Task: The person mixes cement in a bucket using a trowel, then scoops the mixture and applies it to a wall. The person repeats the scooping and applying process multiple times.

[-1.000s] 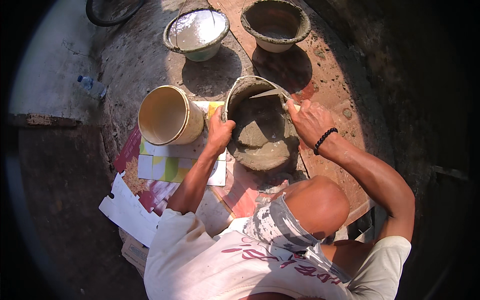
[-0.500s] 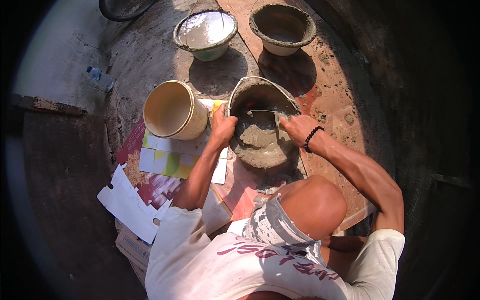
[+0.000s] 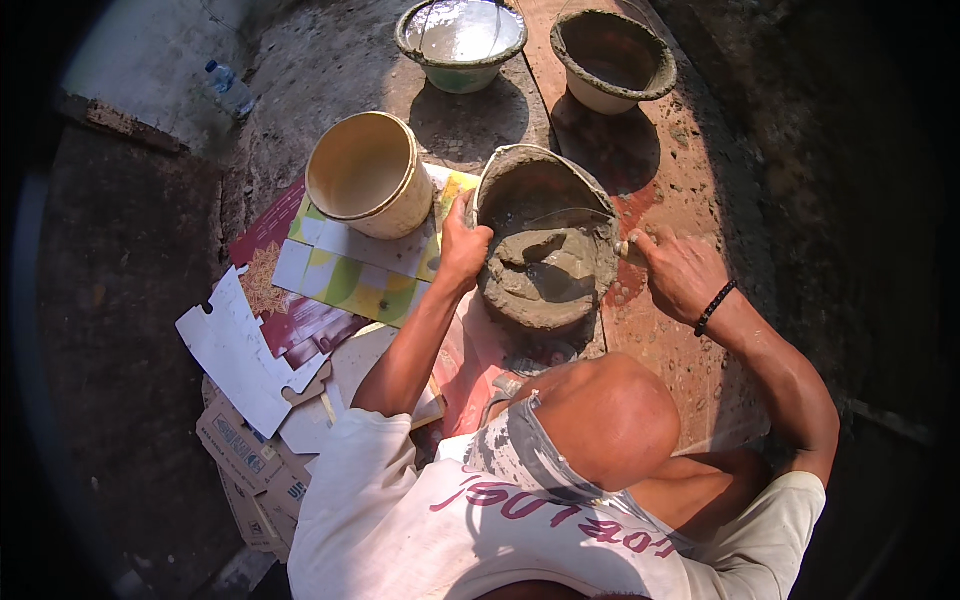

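A round bucket [image 3: 535,175] is placed in the middle of the scene, just beyond the bent knee [image 3: 625,400], and its inside is coated with thick grey mortar [image 3: 525,295], which is heaped toward the near side. The left side of the rim is gripped by the left hand [image 3: 465,248], with the thumb laid toward the inside. At the right side of the same rim, the handle of a trowel [image 3: 632,250] is grasped by the closed right hand [image 3: 685,275]; how much of its blade is sunk in the mortar cannot be told. A dark beaded bracelet [image 3: 713,308] is worn on the right wrist. To the left of the bucket, a cream pail [image 3: 410,208] is set on a sheet of green, yellow and white card [image 3: 335,290]. Farther to the left and nearer, a maroon sheet [image 3: 262,275], a white cut-out card [image 3: 235,345] and brown cardboard [image 3: 235,435] are overlapped on the ground. At the far side, two mortar-rimmed tubs are seen: a left one [image 3: 462,80], by whose contents sunlight is reflected, and a right one [image 3: 600,98], partly shaded inside. A plastic bottle [image 3: 230,88] is left lying at the far left.
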A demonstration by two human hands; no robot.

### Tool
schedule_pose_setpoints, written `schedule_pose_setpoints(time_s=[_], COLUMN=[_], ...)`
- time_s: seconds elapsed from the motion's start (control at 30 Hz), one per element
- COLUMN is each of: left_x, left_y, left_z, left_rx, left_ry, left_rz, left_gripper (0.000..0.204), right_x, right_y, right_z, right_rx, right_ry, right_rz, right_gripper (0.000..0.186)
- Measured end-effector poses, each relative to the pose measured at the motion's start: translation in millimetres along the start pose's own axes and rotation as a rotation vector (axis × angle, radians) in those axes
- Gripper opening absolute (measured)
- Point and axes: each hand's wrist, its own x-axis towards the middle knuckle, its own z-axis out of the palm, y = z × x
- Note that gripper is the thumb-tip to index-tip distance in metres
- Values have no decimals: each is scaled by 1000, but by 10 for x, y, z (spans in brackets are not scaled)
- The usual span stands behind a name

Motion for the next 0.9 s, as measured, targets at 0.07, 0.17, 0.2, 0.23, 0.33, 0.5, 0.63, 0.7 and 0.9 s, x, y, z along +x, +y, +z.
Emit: schedule_pose_setpoints(time_s=[0.07, 0.17, 0.2, 0.23, 0.33, 0.5, 0.63, 0.7, 0.9], left_x=[-61, -207, -214, -221, -242, -287, -339, -295, -302], left_y=[-82, 68, 2, 1, -35, -24, 22, 23, 60], left_z=[17, 204, 237, 255, 246, 278, 351, 303, 266], left_rx=[24, -27, 22, 46, 27, 17, 91, 51, 18], left_ry=[44, 34, 59, 79, 104, 118, 144, 88, 66], left_rz=[43, 9, 35, 51, 55, 60, 75, 92, 52], left_gripper=[65, 65, 64, 64, 62, 59, 59, 59, 61], right_x=[132, 348, 357, 366, 372, 187, 242, 224, 93], right_y=[23, 107, 67, 24, -18, -105, -296, -328, -213], right_z=[41, 635, 783, 915, 992, 1031, 1126, 1145, 1015], right_rx=[53, 140, 202, 270, 513, 899, 1214, 1266, 1337], right_ry=[-81, -205, -224, -240, -312, -446, -566, -544, -584], right_rz=[122, 165, 144, 120, 162, 157, 362, 378, 379], right_gripper=[25, 26, 27, 28, 33, 30, 19, 16, 19])
